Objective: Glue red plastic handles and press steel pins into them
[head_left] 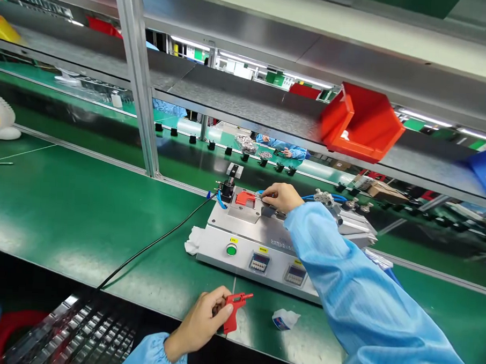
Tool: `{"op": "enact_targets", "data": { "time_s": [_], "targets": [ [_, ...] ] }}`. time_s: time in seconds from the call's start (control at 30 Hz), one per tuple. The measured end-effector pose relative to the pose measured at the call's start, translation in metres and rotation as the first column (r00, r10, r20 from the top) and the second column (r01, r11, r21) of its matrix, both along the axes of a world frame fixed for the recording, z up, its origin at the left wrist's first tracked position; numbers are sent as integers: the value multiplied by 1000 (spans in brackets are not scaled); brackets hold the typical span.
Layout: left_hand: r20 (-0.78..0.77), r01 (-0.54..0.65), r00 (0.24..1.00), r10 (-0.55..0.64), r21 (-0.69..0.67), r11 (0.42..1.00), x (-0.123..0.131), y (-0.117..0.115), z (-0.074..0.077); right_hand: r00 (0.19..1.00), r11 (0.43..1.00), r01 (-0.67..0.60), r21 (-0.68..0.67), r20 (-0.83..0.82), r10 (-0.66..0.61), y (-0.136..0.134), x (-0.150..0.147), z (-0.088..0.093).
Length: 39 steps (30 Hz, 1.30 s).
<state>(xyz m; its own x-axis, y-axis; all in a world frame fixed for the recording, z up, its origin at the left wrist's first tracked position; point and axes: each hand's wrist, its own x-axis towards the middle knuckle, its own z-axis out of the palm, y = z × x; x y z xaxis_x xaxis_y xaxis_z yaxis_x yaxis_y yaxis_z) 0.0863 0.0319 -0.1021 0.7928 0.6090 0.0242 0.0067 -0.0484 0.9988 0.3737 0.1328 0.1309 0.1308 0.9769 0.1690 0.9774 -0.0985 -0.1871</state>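
Observation:
Over the front edge of the bench, my left hand [202, 317] pinches a small red pistol-shaped plastic part [233, 310] by its grip, with its thin nose toward the right. My right hand [282, 198] reaches over a silver bench fixture [225, 222]. Its fingers are closed together just right of a red plastic piece [246, 197] seated in the fixture's metal nest. Something thin and metallic seems to be at those fingertips, too small to make out. A green button [231, 249] and two counter displays are on the fixture's front panel.
A crumpled wrapper [285, 319] lies on the green bench [85, 196] before the fixture. A black cable [155, 240] runs from the fixture over the bench edge. Clear trays [79, 330] are at lower left. An orange bin [362, 123] sits on the shelf above. Another person's hands show beyond.

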Motion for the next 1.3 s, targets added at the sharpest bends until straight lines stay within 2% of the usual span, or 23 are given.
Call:
{"op": "enact_targets", "data": {
  "time_s": [0.33, 0.43, 0.57, 0.67, 0.83, 1.0, 1.17, 1.23, 1.27, 1.3],
  "targets": [
    [15, 24, 1000, -24, -7, 1000, -1, 3, 6, 984, 998, -47, -31, 168, 52, -13, -6, -4],
    [17, 10, 1000, -10, -9, 1000, -1, 3, 8, 958, 996, -73, -50, 276, 84, -16, -11, -2],
    [11, 10, 1000, -9, -17, 1000, -1, 2, 8, 898, 993, -16, -113, 434, 64, -17, -22, 1],
    [2, 11, 1000, -11, -11, 1000, -1, 2, 7, 891, 997, 7, -82, 453, 31, -14, -31, 1],
    [0, 18, 1000, -18, -10, 1000, -1, 1, 5, 971, 997, -52, -53, 232, 63, -1, -43, -9],
    [8, 36, 999, -36, -31, 999, -1, 0, 1, 995, 1000, -27, -11, 95, 28, 13, -48, -20],
    [15, 8, 1000, -8, -16, 1000, -1, -1, 1, 998, 986, 0, 164, -70, 11, 6, -34, -6],
    [15, -2, 1000, 2, -4, 1000, -1, -1, 2, 948, 980, 12, 198, -315, 52, -7, -27, 4],
    [14, -4, 1000, 4, 0, 1000, -1, -1, 3, 865, 981, 13, 196, -493, 87, -15, -25, 10],
    [12, -6, 1000, 6, 4, 1000, -1, -1, 3, 735, 983, 10, 186, -667, 119, -24, -25, 14]
  ]
}}
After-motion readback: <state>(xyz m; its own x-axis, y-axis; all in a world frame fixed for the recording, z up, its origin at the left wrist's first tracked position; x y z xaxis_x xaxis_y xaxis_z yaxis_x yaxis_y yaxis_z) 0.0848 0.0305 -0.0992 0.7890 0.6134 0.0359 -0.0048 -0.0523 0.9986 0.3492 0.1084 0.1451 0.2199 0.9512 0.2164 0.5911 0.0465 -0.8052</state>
